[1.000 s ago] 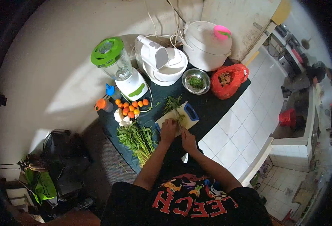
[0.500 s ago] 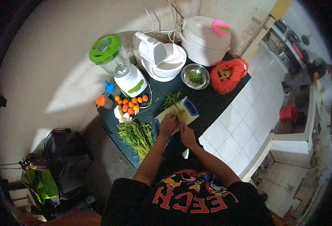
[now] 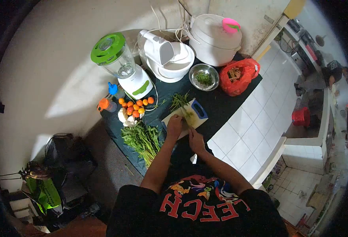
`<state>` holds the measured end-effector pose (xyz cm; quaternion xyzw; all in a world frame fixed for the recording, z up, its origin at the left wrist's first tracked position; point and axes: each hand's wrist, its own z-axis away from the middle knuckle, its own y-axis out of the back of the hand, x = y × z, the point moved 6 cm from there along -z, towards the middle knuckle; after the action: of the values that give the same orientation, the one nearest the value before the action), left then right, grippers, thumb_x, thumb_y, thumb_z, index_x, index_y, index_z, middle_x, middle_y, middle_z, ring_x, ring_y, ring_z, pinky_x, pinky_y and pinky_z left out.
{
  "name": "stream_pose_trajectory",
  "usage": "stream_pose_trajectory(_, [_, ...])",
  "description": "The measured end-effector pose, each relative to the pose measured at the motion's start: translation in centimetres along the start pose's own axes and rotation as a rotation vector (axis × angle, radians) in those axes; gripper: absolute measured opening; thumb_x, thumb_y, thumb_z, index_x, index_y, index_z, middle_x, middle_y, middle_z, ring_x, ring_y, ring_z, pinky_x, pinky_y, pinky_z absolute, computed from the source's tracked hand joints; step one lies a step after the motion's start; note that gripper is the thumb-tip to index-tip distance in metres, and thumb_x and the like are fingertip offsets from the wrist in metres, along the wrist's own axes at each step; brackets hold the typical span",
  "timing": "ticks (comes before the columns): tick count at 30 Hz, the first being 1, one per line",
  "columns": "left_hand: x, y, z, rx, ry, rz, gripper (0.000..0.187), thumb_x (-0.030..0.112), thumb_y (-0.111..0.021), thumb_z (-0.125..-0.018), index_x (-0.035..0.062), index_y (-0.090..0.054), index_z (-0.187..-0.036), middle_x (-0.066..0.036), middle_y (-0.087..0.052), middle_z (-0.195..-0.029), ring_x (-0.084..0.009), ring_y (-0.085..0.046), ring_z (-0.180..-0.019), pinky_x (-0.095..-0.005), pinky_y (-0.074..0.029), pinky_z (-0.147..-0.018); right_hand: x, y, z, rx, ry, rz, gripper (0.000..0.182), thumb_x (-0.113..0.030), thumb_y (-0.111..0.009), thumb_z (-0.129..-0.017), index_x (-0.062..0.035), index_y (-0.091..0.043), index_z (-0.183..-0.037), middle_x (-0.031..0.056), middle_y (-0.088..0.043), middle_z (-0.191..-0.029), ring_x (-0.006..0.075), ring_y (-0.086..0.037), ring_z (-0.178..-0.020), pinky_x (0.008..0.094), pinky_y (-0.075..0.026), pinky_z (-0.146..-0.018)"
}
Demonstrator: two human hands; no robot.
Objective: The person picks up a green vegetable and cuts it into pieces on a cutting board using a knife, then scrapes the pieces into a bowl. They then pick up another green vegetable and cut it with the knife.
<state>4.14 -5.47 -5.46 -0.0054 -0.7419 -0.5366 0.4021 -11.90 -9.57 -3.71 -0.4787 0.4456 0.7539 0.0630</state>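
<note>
On the table (image 3: 217, 112), I see the board (image 3: 196, 123) by the near edge. Greens (image 3: 178, 101) cross its far left side. My left hand (image 3: 174, 125) curls low there; I cannot tell what it grips. My right hand (image 3: 197, 141) closes round what looks like a knife (image 3: 189, 125). Hands this close, a slip could nick the left.

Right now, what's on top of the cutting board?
Green stems lie on the cutting board. The left hand covers part of it, so whatever is beneath that hand can't be seen.
</note>
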Motion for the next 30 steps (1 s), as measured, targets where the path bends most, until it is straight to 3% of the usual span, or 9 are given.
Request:
stream_pose_trajectory(3, [-0.7,0.1,-0.4,-0.017,0.048,0.04,0.017,0.008,-0.065,-0.086,0.0032,-0.075,-0.098,-0.019,-0.066,-0.099,-0.0383,-0.064,-0.101,-0.0485,-0.053,-0.088,0.6,-0.4,-0.7,-0.062,-0.078,0.086,0.039,-0.028,-0.048,-0.11,-0.0033,-0.061,-0.137,0.0293,-0.071,-0.114,0.0476,-0.069,-0.104,0.0507,-0.056,-0.089])
stream_pose_trajectory(5, [-1.3,0.0,-0.8,-0.015,0.063,0.086,0.016,0.009,-0.066,-0.085,0.0039,-0.076,-0.096,-0.019,-0.066,-0.097,-0.0383,-0.064,-0.1,-0.0486,-0.053,-0.088,0.0,0.0,-0.2,0.099,0.185,0.04,0.042,-0.027,-0.045,-0.11,-0.0035,-0.057,-0.142,0.0311,-0.071,-0.101,0.0492,-0.069,-0.09,0.0554,-0.055,-0.083])
stream_pose_trajectory(9, [-0.9,-0.3,-0.7,-0.057,0.006,0.072,0.015,0.009,-0.068,-0.083,0.0035,-0.077,-0.094,-0.018,-0.065,-0.095,-0.0384,-0.064,-0.099,-0.0492,-0.053,-0.088,-1.0,0.5,1.4,0.011,0.066,-0.018,0.042,-0.025,-0.044,-0.11,-0.005,-0.054,-0.146,0.0311,-0.071,-0.102,0.0484,-0.07,-0.092,0.0562,-0.055,-0.081])
stream_pose_trajectory(14, [-0.2,0.5,-0.6,0.001,-0.028,0.127,0.015,0.009,-0.069,-0.082,0.0018,-0.075,-0.093,-0.017,-0.065,-0.096,-0.0381,-0.064,-0.098,-0.0493,-0.054,-0.089,-2.1,0.6,1.4,-0.073,-0.09,-0.001,0.04,-0.027,-0.049,-0.109,-0.0013,-0.062,-0.136,0.0325,-0.069,-0.112,0.0478,-0.069,-0.103,0.0518,-0.056,-0.086])
stream_pose_trajectory(18, [-1.8,-1.3,-0.7,-0.006,-0.003,0.022,0.015,0.011,-0.069,-0.083,0.0009,-0.073,-0.093,-0.018,-0.064,-0.097,-0.0388,-0.063,-0.099,-0.0499,-0.053,-0.089,-1.0,-0.1,-0.6,0.028,0.027,-0.014,0.038,-0.026,-0.05,-0.108,-0.0004,-0.064,-0.132,0.0333,-0.068,-0.11,0.0494,-0.068,-0.101,0.0537,-0.056,-0.082])
stream_pose_trajectory(20, [-1.8,-1.3,-0.3,-0.004,-0.013,0.02,0.015,0.011,-0.068,-0.083,0.0007,-0.073,-0.094,-0.018,-0.063,-0.097,-0.0391,-0.063,-0.099,-0.0502,-0.052,-0.089,-1.4,0.2,-0.5,-0.071,-0.012,-0.006,0.041,-0.029,-0.044,-0.111,0.0012,-0.058,-0.136,0.03,-0.071,-0.104,0.0497,-0.069,-0.093,0.0566,-0.055,-0.08])
stream_pose_trajectory(23, [-1.1,-0.7,-0.3,-0.058,0.063,0.033,0.015,0.011,-0.067,-0.084,0.0008,-0.072,-0.095,-0.019,-0.062,-0.095,-0.0395,-0.063,-0.097,-0.0502,-0.052,-0.088,-1.1,0.1,0.6,0.042,0.103,-0.01,0.042,-0.029,-0.044,-0.111,0.0015,-0.058,-0.135,0.0299,-0.071,-0.108,0.05,-0.068,-0.094,0.0574,-0.055,-0.083])
stream_pose_trajectory(25, [-0.9,-0.2,0.3,0.081,-0.051,0.004,0.016,0.01,-0.065,-0.086,0.0004,-0.072,-0.096,-0.019,-0.062,-0.094,-0.0397,-0.062,-0.095,-0.0502,-0.052,-0.087,-0.8,0.0,1.3,0.018,0.076,0.004,0.041,-0.029,-0.045,-0.111,0.0012,-0.058,-0.136,0.0309,-0.07,-0.108,0.0505,-0.068,-0.094,0.058,-0.054,-0.083])
stream_pose_trajectory(30, [-0.4,0.4,-0.4,0.03,0.002,0.046,0.016,0.01,-0.064,-0.087,-0.0001,-0.072,-0.097,-0.02,-0.063,-0.097,-0.04,-0.062,-0.097,-0.0495,-0.052,-0.088,-0.9,-0.4,0.9,0.027,0.108,0.002,0.04,-0.026,-0.046,-0.11,0.0005,-0.057,-0.137,0.0326,-0.069,-0.111,0.0508,-0.068,-0.094,0.0589,-0.053,-0.083])
